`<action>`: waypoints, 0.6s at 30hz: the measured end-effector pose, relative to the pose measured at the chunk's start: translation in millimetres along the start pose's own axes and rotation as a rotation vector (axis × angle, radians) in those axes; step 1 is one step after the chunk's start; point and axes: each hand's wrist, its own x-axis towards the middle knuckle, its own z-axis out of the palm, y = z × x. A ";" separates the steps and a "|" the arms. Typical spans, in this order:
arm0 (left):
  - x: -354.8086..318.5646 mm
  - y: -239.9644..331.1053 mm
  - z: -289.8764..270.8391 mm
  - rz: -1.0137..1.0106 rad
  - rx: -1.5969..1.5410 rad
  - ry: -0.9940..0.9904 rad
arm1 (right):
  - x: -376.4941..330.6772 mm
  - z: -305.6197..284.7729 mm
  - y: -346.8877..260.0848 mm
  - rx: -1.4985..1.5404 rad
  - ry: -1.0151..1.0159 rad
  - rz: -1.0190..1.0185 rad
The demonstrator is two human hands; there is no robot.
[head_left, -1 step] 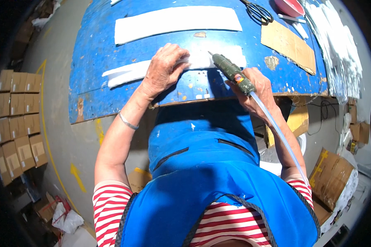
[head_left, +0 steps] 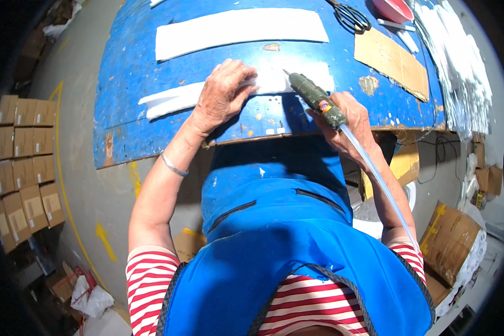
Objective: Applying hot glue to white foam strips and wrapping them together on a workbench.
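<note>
A dark green hot glue gun [head_left: 313, 99] is gripped in my right hand [head_left: 353, 120]. Its nozzle points away to the upper left, over a folded white padding strip [head_left: 173, 101]. From the gun's rear a long clear glue stick [head_left: 378, 178] runs down past my right forearm. My left hand [head_left: 225, 92] is curled on the strip, thumb and fingers pinching its near edge left of the nozzle. Part of the strip is hidden under that hand. Farther back, a flat white padding piece [head_left: 243, 32] lies on the blue table.
The worn blue table [head_left: 123, 131] ends just before my body. Black scissors [head_left: 351, 18], a pink bowl [head_left: 395, 10] and a cardboard piece [head_left: 392, 63] lie at the far right, beside a pile of white strips [head_left: 459, 67]. Stacked cartons [head_left: 25, 159] stand on the left floor.
</note>
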 end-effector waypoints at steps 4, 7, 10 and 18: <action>-0.7 -0.1 0.9 -0.025 -0.029 -0.010 | -1.0 -3.0 1.5 -0.051 -0.028 -0.004; -0.9 0.3 0.9 -0.032 -0.026 -0.017 | -1.8 -3.9 2.9 -0.040 -0.009 0.000; -0.2 1.1 0.5 -0.032 -0.026 -0.020 | -2.6 -4.7 4.4 -0.053 -0.014 0.006; 1.7 4.5 -1.7 -0.031 -0.020 -0.020 | -5.6 -8.9 7.4 -0.032 0.003 0.018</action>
